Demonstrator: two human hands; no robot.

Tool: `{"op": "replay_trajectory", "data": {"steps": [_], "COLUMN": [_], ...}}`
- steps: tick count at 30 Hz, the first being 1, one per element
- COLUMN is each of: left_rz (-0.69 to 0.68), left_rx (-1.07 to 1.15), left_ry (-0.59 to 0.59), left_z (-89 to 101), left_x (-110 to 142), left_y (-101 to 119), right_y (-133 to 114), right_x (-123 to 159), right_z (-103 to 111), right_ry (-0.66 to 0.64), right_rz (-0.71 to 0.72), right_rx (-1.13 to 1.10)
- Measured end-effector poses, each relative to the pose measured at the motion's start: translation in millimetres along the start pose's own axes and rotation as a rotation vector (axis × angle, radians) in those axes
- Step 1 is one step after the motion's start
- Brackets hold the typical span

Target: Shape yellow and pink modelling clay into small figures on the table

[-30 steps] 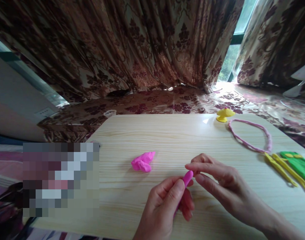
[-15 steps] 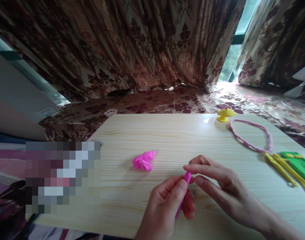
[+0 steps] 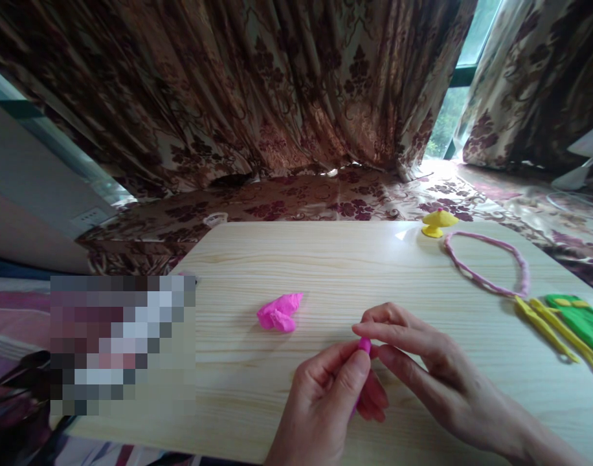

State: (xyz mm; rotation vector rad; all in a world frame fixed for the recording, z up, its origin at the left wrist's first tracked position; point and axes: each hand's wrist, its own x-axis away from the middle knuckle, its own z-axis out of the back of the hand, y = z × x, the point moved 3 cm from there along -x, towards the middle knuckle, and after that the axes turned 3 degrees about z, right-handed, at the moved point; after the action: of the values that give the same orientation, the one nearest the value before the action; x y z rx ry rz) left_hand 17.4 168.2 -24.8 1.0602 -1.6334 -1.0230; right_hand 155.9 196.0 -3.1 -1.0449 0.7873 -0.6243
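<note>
My left hand [image 3: 325,395] pinches a roll of magenta modelling clay [image 3: 364,345] between thumb and fingers. Its rounded top end pokes out above the thumb, and most of its length is hidden in the hand. Close over that end are the fingers of my right hand [image 3: 427,362], stretched forward with the thumb held apart below them. Whether the index fingertip touches the clay I cannot tell. Left of both hands, a crumpled lump of bright pink clay [image 3: 279,313] lies on the wooden table [image 3: 296,259].
At the back right stands a yellow clay piece [image 3: 440,222] on a small foot. Beside it lies a pink twisted ring [image 3: 476,279]. Yellow strips [image 3: 551,333] and a green flat piece [image 3: 582,323] lie at the right edge. The left side is blurred out by pixels.
Less of the clay roll shows above my left thumb, which has shifted slightly right along with the hand. My right fingers have moved slightly left.
</note>
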Motion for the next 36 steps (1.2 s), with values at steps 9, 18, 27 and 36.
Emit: {"op": "replay_trajectory", "data": {"steps": [9, 18, 27, 36], "left_rz": [-0.037, -0.008, -0.016, 0.019], "left_rx": [-0.009, 0.018, -0.034, 0.101], "left_ry": [0.022, 0.036, 0.026, 0.218], "left_z": [2.0, 2.3, 4.1, 11.7], "left_x": [-1, -1, -1, 2], "left_y": [3, 1, 2, 4], "right_y": [-4, 2, -3, 9], "right_x": [-4, 6, 3, 6], "right_z": [-2, 1, 3, 12], "right_ry": [-0.026, 0.013, -0.025, 0.123], "right_rz": [0.032, -0.075, -0.057, -0.219], "right_rx": [0.008, 0.125, 0.179, 0.041]}}
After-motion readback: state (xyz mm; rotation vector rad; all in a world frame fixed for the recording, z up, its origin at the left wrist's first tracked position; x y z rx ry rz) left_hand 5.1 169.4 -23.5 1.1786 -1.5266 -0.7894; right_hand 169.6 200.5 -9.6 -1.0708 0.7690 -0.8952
